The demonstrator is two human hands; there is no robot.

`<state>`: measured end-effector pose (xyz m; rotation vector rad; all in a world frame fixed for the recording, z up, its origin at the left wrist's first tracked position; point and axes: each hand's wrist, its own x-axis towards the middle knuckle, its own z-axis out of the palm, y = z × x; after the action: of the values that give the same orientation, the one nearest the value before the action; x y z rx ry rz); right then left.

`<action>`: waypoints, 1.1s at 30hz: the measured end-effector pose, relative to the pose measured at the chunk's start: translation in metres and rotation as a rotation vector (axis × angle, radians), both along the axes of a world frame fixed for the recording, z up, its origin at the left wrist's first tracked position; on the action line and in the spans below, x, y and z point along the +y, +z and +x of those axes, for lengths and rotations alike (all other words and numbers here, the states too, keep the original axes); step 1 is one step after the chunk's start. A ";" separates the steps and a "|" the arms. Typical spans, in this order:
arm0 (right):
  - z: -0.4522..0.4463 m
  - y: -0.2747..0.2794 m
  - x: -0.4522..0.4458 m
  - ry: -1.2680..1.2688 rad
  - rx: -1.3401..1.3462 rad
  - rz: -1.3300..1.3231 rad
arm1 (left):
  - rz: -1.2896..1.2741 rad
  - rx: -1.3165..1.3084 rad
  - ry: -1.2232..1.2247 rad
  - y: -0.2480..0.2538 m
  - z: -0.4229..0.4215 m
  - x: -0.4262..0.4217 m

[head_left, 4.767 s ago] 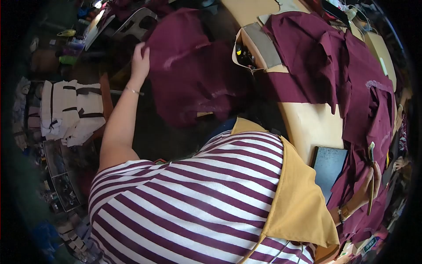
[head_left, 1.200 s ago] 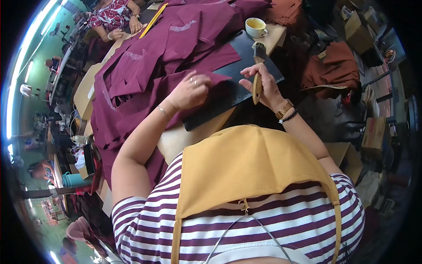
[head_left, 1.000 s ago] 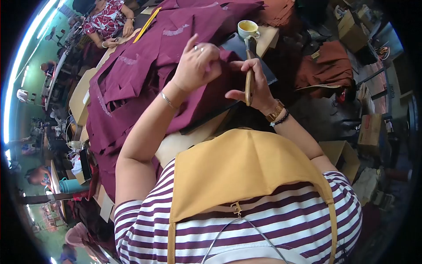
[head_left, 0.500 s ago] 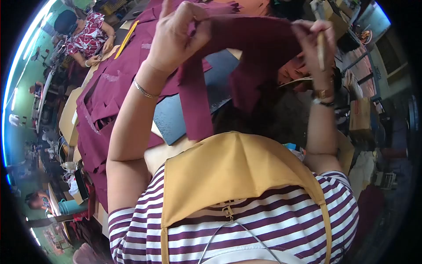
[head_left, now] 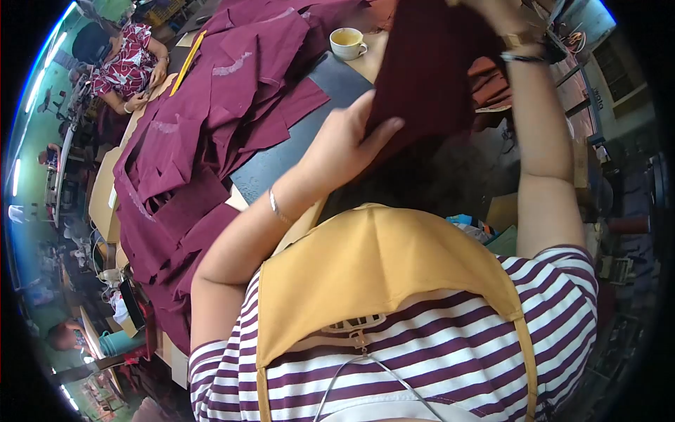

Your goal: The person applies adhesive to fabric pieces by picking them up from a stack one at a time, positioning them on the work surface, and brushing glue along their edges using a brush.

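Note:
A dark maroon cloth piece [head_left: 429, 70] hangs in front of me, between my two hands. My left hand [head_left: 348, 141] has its thumb and fingers closed on the cloth's lower left edge. At the top edge of the view, my right hand [head_left: 489, 10] is raised by the cloth's upper right side, blurred and partly cut off, so its fingers and the brush are not visible. Below the cloth lies a dark flat board [head_left: 264, 172]. More maroon cloth pieces [head_left: 232, 91] are heaped on the table to its left.
A white cup [head_left: 348, 43] with yellowish contents stands behind the board. A yellow strip [head_left: 188, 63] lies at the table's far left edge, near a seated person in a red patterned top [head_left: 130, 63]. Rust-coloured cloth [head_left: 490, 83] is at the right.
The maroon cloth has come off the table, stretched between both hands, and now hangs further right. My left hand has lowered; my right hand has risen towards the upper edge.

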<state>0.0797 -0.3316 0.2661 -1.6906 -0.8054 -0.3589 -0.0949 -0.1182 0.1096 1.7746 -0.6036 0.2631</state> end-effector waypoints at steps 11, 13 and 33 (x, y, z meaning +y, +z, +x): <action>0.011 -0.217 0.115 -0.020 -0.448 -0.459 | 0.133 0.611 0.494 -0.115 -0.111 0.154; -0.010 -0.235 0.080 -0.115 -0.285 -0.493 | 0.275 0.624 0.627 -0.152 -0.135 0.197; 0.156 -0.215 0.050 -0.150 0.194 -0.407 | 0.920 0.453 0.351 -0.131 -0.019 0.082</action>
<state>0.2358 -0.2811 0.0507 -2.1365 -0.6366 -0.1327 -0.1142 -0.0362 -0.0213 2.7188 -0.0507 -0.2314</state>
